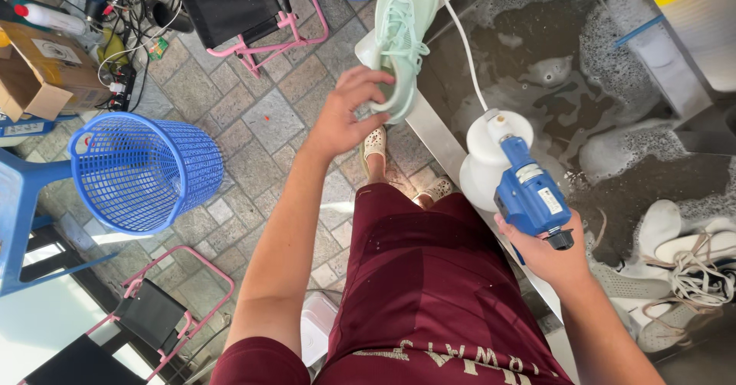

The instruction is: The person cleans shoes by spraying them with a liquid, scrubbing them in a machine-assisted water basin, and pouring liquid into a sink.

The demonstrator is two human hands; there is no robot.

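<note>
At top centre of the frame, the left hand [343, 117] pinches the heel of a mint-green sneaker [402, 36] between thumb and fingers, its toe pointing up past the sink edge [429, 136]. At right centre, the right hand [546, 253] is wrapped tight around a blue sprayer [529, 193] with a white rectangular label, joined to a white bottle [484, 163]. A brown cardboard box [42, 71] bearing a white label sits upper left, above a blue mesh basket [146, 172]. White shoes [682, 258] lie in foamy water, lower right.
</note>
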